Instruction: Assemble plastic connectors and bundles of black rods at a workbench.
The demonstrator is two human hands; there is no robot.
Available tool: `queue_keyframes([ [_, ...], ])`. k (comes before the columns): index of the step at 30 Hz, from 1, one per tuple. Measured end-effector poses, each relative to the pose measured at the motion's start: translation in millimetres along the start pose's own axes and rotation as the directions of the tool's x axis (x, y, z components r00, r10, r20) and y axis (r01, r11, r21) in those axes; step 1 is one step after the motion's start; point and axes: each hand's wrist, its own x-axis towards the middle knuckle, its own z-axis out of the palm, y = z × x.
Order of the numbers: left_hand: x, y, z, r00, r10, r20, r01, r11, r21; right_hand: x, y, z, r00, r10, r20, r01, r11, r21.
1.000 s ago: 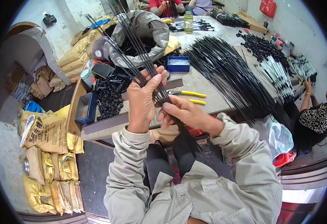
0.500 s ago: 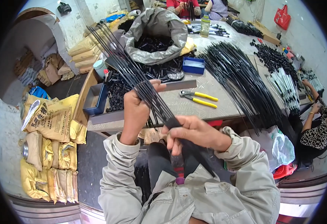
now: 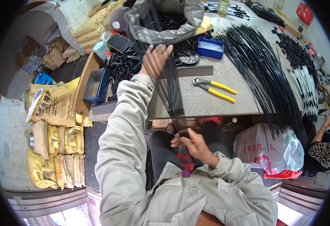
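A bundle of thin black rods [image 3: 171,90], partly smeared by motion, stands between my hands in front of the bench edge. My right hand [image 3: 197,146], low over my lap, is closed around the lower end of the bundle. Higher up, my left hand [image 3: 155,61] reaches over the bench beside the upper rods, its blurred fingers stretched out and apart. Whether its palm touches the rods I cannot tell. Just beyond it stands a grey sack [image 3: 155,35] of small black parts. Yellow-handled pincers [image 3: 214,89] lie on the bench to the right.
On the bench [image 3: 195,101] are a flat grey bar [image 3: 195,71], a blue box [image 3: 210,49], loose black fittings [image 3: 123,69] and a large pile of black rods [image 3: 263,67]. A blue bin [image 3: 97,86] sits left. Another person's arm [image 3: 325,132] shows at far right.
My left hand has let go of the rods and moved up and away, fingers spread. The bundle has swung more upright, and my right hand has lowered toward my lap. The view has shifted.
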Motion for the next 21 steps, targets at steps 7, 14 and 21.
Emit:
queue_keyframes([
  [7,-46.0,32.4,-87.8,0.753,0.124,0.646,-0.235,0.968,0.088,-1.7,84.7,-27.1,0.998,-0.067,0.007,0.067,0.983,-0.169],
  [14,-53.8,88.2,-121.5,0.776,0.184,0.603,0.332,0.694,-0.639,15.5,123.7,-47.8,0.966,0.084,0.243,-0.021,0.968,-0.251],
  [21,-48.6,100.6,-101.8,0.844,0.029,0.536,0.336,0.750,-0.570,39.4,89.4,-86.1,0.966,-0.091,0.244,0.257,0.491,-0.832],
])
